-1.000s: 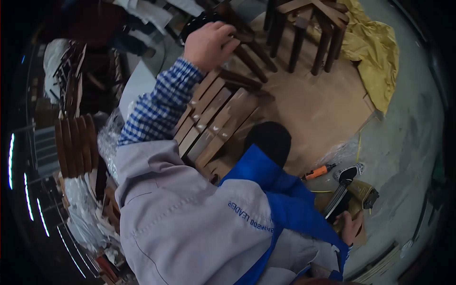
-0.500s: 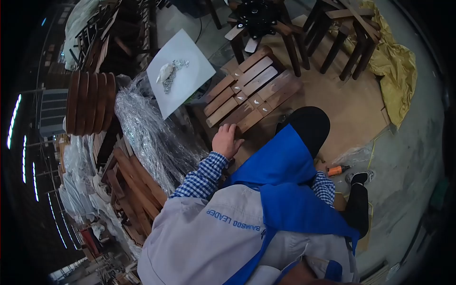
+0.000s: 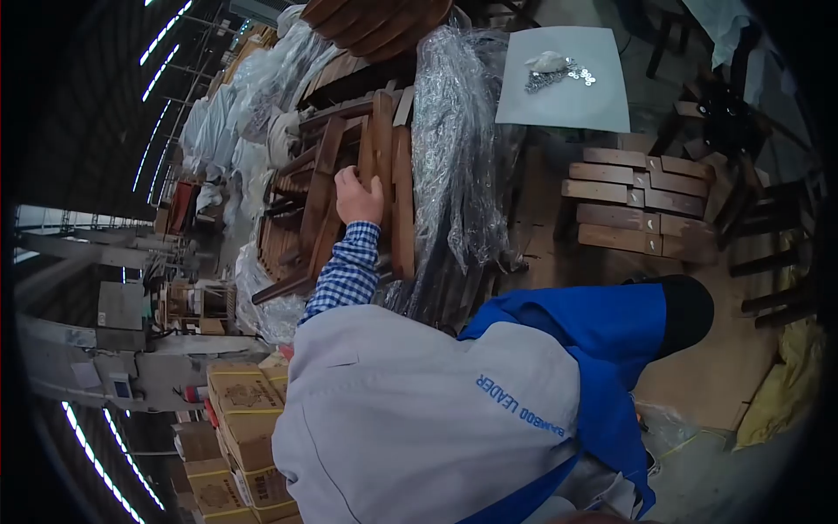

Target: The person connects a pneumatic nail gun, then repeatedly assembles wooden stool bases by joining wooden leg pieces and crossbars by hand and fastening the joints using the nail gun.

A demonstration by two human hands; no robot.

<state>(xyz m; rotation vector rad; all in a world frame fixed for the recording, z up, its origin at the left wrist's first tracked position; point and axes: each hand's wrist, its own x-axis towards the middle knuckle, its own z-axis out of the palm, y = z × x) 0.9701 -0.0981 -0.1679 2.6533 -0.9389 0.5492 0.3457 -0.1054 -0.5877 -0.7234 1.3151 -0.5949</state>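
Wooden pieces [image 3: 382, 131] near the right edge of the pile [image 3: 323, 170] are reached by the left hand [image 3: 360, 201], fingers half-curled, any grip not discernible; by hasty pulling, a slide might be caused

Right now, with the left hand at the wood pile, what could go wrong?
The left hand is at wooden pieces lying at mixed angles against one another, so pulling one might make its neighbours slide or pinch the fingers.

Crumpled clear plastic wrap lies right beside the pile; a piece drawn out that way could snag it.

The small metal parts sit loose on a white board, so a bump from a long piece might scatter them.
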